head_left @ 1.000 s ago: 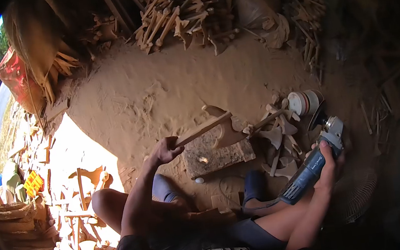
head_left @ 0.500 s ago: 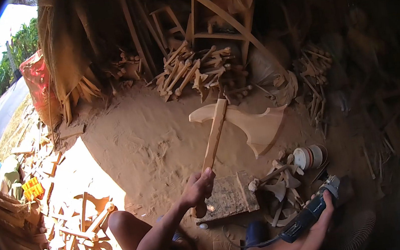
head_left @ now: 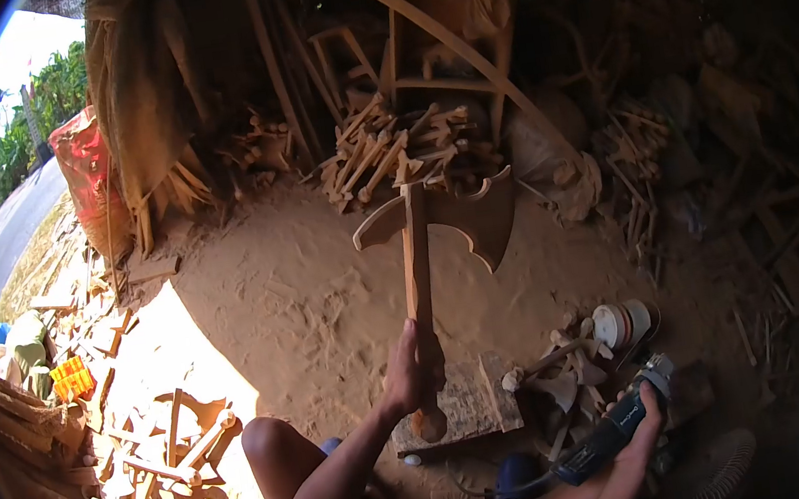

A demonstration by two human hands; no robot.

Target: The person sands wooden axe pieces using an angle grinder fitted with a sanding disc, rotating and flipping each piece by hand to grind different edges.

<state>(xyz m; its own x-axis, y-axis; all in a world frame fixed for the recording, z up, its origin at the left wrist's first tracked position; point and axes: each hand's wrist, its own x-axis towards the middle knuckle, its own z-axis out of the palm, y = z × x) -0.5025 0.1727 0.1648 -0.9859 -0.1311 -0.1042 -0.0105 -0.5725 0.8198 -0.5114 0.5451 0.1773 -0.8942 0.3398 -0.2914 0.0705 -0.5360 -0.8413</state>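
My left hand (head_left: 409, 369) is wrapped round the lower handle of a wooden axe (head_left: 415, 258), which stands nearly upright in front of me. Its curved blade points right and a horn-shaped piece points left; the rounded pommel shows below my fist. At the lower right, my right hand (head_left: 647, 416) grips a dark angle grinder (head_left: 601, 437) by its body, with the metal head pointing up and right. A worn wooden block (head_left: 462, 405) lies on the ground behind the axe's lower end.
A white bucket (head_left: 621, 325) lies beside carved wooden pieces (head_left: 558, 380) at the right. More cut pieces (head_left: 161, 473) lie in sunlight at left. A stack of wooden handles (head_left: 397, 154) sits at the back. The grinder's cord (head_left: 482, 489) runs past my leg.
The axe has turned in my left hand, from leaning right to nearly upright, and its blade face now looks darker and narrower. My right hand still holds the grinder low at the right.
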